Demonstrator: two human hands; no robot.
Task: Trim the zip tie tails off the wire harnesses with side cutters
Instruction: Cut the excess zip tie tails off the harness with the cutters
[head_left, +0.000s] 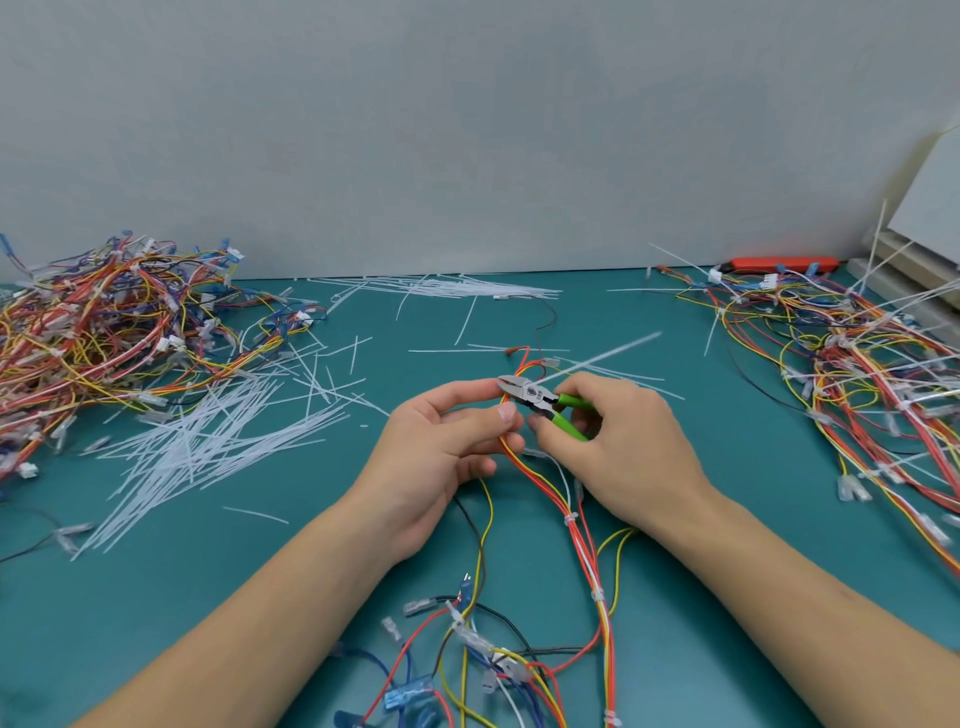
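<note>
Partway done: left hand (447, 431) pinching the harness (524, 462) mid-table, right hand (618, 441) squeezing green side cutters (540, 397) at a long white tail (608, 353), probably not cut yet, with a trimmed pile (104, 322) left and an untrimmed pile (852, 353) right.

Teal table (208, 597), harness piles at left (104, 322) and right (857, 353), loose cut tails (208, 441), red tool (779, 264)

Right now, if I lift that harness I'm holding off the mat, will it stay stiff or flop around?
Probably floppy: the harness lies in loose curves on the mat. Its free ends likely dangle, since the wires splay apart near the connectors. It looks light.
</note>
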